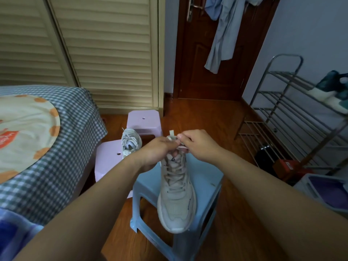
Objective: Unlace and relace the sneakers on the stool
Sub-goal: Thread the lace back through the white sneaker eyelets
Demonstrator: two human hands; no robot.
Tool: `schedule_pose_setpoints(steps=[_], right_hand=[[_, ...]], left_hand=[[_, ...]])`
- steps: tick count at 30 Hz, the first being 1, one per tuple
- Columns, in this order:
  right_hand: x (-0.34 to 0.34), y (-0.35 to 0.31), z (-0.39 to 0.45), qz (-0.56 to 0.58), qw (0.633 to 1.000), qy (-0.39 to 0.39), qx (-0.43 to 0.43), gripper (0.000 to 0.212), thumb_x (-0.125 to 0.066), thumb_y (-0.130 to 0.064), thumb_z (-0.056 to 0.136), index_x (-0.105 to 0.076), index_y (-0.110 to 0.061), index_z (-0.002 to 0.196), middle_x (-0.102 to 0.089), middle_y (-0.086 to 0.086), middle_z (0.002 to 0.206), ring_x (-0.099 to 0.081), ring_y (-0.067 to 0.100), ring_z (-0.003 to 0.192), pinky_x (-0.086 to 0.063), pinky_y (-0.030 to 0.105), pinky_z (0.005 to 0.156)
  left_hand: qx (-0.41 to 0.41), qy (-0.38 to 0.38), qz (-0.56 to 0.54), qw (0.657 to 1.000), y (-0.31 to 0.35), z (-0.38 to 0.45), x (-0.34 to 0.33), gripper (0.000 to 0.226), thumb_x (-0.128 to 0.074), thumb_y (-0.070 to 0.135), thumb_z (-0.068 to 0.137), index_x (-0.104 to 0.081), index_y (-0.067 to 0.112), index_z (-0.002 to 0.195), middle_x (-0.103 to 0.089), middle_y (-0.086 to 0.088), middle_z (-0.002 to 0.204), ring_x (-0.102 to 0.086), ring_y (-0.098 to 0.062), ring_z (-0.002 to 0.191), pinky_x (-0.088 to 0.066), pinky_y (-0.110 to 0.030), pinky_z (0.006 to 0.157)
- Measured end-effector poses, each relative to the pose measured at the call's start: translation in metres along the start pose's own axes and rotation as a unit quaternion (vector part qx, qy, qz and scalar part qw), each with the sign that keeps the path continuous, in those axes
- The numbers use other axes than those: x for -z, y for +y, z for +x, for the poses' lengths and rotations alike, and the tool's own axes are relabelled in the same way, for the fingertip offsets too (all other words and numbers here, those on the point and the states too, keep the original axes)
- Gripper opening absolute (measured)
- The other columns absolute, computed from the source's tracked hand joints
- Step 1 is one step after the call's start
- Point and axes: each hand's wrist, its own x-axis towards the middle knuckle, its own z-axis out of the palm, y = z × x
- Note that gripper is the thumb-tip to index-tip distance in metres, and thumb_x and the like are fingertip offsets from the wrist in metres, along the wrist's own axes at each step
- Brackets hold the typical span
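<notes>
the beige sneaker [176, 193] stands on the blue stool [205, 185], toe pointing back toward the person, its lace [174, 171] crossed through the eyelets up the tongue. both hands meet at the top of it, by the collar. the left hand [157, 150] has its fingers curled round the lace at the throat of the shoe, and the right hand [197, 144] pinches the lace between thumb and forefinger, with a short flat lace end [171, 133] sticking up just above the knuckles. neither hand is slack; both are closed on the lace.

whether this is the bow being picked loose or being tied i can't say from here, as the knot itself is hidden under the fingers. either way, the thing to do well is to work at the very top: hold one side steady with the left hand so the shoe doesn't tip off the stool, and draw with the right in a straight line along the lace rather than yanking upward, which would only tighten a knot or pull the shoe over. keep the flat lace untwisted as it runs through the eyelets.

the second sneaker [130, 141] waits on the pink stool [109, 159] to the left, beside the bed [75, 117], with another pink stool [144, 119] behind it.
</notes>
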Motion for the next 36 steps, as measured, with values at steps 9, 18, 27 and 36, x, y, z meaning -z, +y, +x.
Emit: schedule_pose_setpoints(steps=[9, 18, 27, 36], right_hand=[[-0.001, -0.002, -0.012, 0.208, 0.946, -0.159, -0.193, 0.014, -0.061, -0.02, 0.095, -0.074, -0.015, 0.092, -0.057, -0.004, 0.077, -0.046, 0.013, 0.072, -0.041, 0.03, 0.067], [-0.01, -0.013, -0.008, 0.319, 0.902, -0.072, -0.281, 0.04, -0.05, -0.058, 0.099, -0.072, -0.025, 0.093, -0.044, -0.01, 0.059, -0.033, 0.011, 0.062, -0.029, 0.028, 0.061], [-0.009, -0.018, -0.009, 0.701, 0.67, 0.115, -0.215, 0.027, -0.048, -0.032, 0.106, -0.062, -0.01, 0.103, -0.069, 0.007, 0.102, -0.066, 0.019, 0.1, -0.051, 0.036, 0.092], [-0.026, 0.047, -0.039, 0.729, 0.543, 0.214, -0.358, 0.025, -0.035, -0.014, 0.108, -0.054, -0.006, 0.093, -0.031, -0.002, 0.048, -0.029, 0.01, 0.039, -0.047, 0.031, 0.065]], left_hand=[[-0.055, 0.08, 0.142, 0.985, -0.01, -0.001, 0.006, 0.025, -0.073, 0.0, 0.087, -0.081, 0.023, 0.082, -0.075, 0.008, 0.087, -0.07, -0.009, 0.087, -0.054, -0.018, 0.078], [-0.192, 0.296, 0.189, 0.916, -0.029, 0.001, -0.026, 0.022, -0.075, 0.0, 0.08, -0.063, 0.018, 0.08, -0.063, 0.012, 0.076, -0.06, -0.002, 0.077, -0.044, -0.011, 0.069], [-0.009, 0.224, -0.059, 0.973, -0.018, -0.01, -0.014, 0.022, -0.061, 0.022, 0.101, -0.075, 0.01, 0.088, -0.074, -0.008, 0.096, -0.067, -0.013, 0.088, -0.05, -0.024, 0.078], [0.192, 0.311, -0.31, 0.878, -0.034, -0.017, -0.012, 0.027, -0.034, 0.009, 0.102, -0.053, 0.014, 0.083, -0.067, -0.005, 0.087, -0.066, -0.018, 0.077, -0.037, -0.03, 0.068]])
